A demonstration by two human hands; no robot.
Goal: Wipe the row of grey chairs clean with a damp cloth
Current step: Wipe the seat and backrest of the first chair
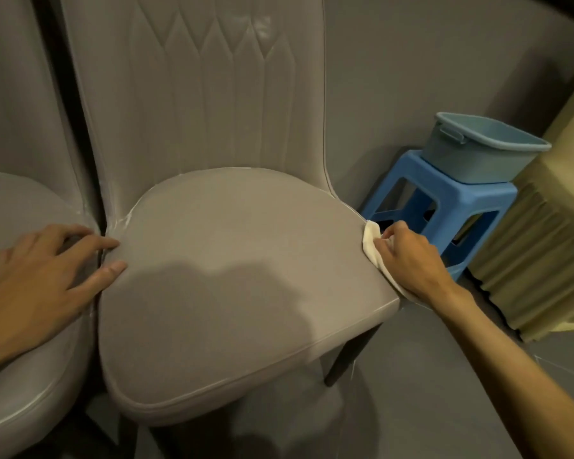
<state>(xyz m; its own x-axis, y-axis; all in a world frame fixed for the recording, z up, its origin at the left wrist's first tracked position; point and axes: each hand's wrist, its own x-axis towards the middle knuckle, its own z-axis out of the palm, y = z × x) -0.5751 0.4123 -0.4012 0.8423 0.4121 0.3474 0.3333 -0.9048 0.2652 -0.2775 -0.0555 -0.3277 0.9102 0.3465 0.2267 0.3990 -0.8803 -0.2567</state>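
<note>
My right hand [408, 256] is curled round a pale cloth [369, 240], thumb and fingers bunching it against the right-hand rim of the grey chair [239, 276] seat. The cloth sits right under my palm and knuckles, and a tail of it trails back beneath my wrist along the seat's side. My left hand [43, 276] lies flat and spread wide, holding nothing. Its palm rests on the seat of a second grey chair [20, 359] that stands just beside the first, and my index finger and thumb reach across the narrow gap to touch the left rim of the first chair's seat. Between my two hands stretches the smooth padded seat, with a soft shadow across the part nearest me. Beyond my hands rises the backrest [196, 111], stitched in long diamond shapes, with pale streaks near its top and along the seam where it meets the seat. Just past my right hand, away from the chair, stands a blue plastic stool [444, 200], and on top of it sits a blue-grey tub [471, 157] with a handle clip on its side; I cannot see what is in it. Further out on that side hangs a yellowish pleated fabric [537, 260]. Under my right forearm is the grey floor [428, 392], and one dark chair leg [345, 359] shows below the seat's near right corner.
</note>
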